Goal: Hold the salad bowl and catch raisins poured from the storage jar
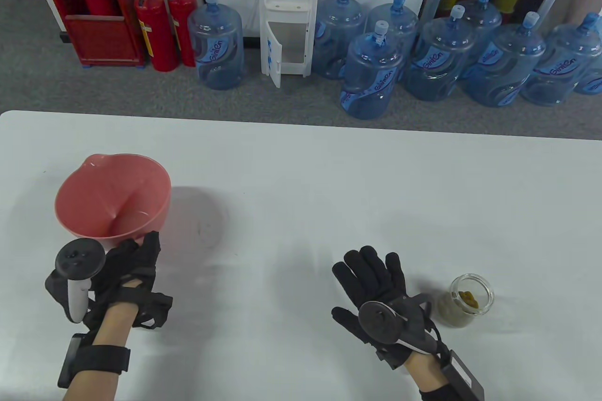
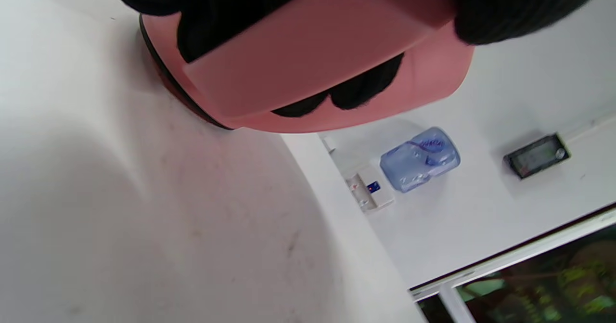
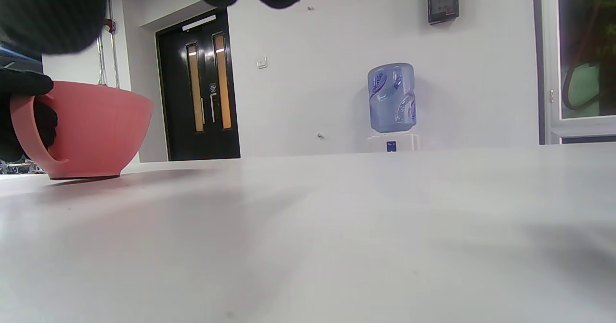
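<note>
Table, white, seen from above w/ my two gloved hands coming in at the near edge. My left hand is at the near-left, gripping the handle on the near side of the pink salad bowl. In the left wrist view, black fingers wrap through the handle loop of the bowl, thumb side over the top. The bowl sits flat on the table, upright; the right wrist view shows its base touching the surface. Inside looks bare, no raisins that I can see.

My right hand lies palm down on the table at near-centre-right, fingers spread wide and flat, holding nothing. The storage jar, small clear glass, stands just beside it to the right, not touched. Its mouth looks lidless, w/ a brownish-yellow clump inside, prob. the raisins; too small to be sure.

Bowl and jar are well apart, bowl far-left, jar near-right.

Progress, as I judge it: the hold on the bowl is done; everything else is left. The jar isn't picked up yet, nothing poured. Next I'd need to grasp the jar, bring jar and bowl together, and tip the jar over the bowl.
</note>
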{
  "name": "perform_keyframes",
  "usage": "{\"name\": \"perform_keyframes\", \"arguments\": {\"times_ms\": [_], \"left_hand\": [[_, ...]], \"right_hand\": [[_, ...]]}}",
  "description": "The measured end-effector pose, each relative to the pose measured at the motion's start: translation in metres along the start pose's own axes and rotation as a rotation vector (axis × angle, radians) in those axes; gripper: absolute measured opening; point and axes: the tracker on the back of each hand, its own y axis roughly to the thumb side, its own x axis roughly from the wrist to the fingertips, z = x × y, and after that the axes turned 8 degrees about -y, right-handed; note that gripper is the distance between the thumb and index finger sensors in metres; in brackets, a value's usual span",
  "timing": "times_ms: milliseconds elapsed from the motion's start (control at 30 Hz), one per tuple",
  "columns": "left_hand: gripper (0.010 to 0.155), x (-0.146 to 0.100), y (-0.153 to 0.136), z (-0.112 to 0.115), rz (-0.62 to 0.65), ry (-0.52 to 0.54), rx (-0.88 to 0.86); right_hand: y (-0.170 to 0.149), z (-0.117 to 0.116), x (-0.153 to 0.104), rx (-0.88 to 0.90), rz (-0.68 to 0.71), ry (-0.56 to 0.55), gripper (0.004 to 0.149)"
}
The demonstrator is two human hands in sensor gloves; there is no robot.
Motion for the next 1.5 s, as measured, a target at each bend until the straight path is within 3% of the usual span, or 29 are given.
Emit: {"name": "perform_keyframes", "arguments": {"times_ms": [100,167,267,433,600,767,867,1033,1233,1367,1500], "left_hand": [[0.035,0.003,-0.004,-0.004,0.076,-0.004,-0.223],[0.035,0.003,-0.001,-0.006,0.154,0.007,-0.237],[0.034,0.0,0.018,0.008,0.319,-0.097,-0.447],[0.033,-0.021,0.06,0.042,0.593,-0.29,-0.431],[0.034,-0.046,0.083,0.088,0.735,-0.486,-0.41],[0.034,-0.055,0.074,0.121,0.742,-0.669,-0.533],[0.034,-0.059,0.067,0.131,0.738,-0.716,-0.549],[0.034,-0.063,0.063,0.135,0.755,-0.724,-0.537],[0.035,-0.063,0.061,0.134,0.762,-0.713,-0.556],[0.035,-0.064,0.06,0.135,0.754,-0.713,-0.572],[0.035,-0.064,0.06,0.137,0.746,-0.721,-0.566]], "right_hand": [[0.0,0.0,0.0,-0.001,-0.002,0.004,0.085],[-0.001,0.0,0.0,0.003,-0.005,0.008,0.084],[-0.002,0.0,0.0,0.002,-0.007,0.009,0.085],[-0.004,0.003,0.001,0.013,-0.014,-0.015,0.085],[-0.004,0.007,0.0,0.022,-0.009,-0.04,0.086],[-0.003,0.008,-0.001,0.018,0.003,-0.037,0.086],[-0.001,0.007,-0.002,0.026,0.019,-0.032,0.085],[0.002,0.013,-0.004,0.033,0.036,-0.05,0.085],[0.01,0.021,-0.004,0.081,0.141,0.052,0.081],[0.013,0.039,-0.005,0.013,0.183,0.09,0.078],[-0.005,0.068,-0.004,-0.098,0.12,0.017,0.078]]}}
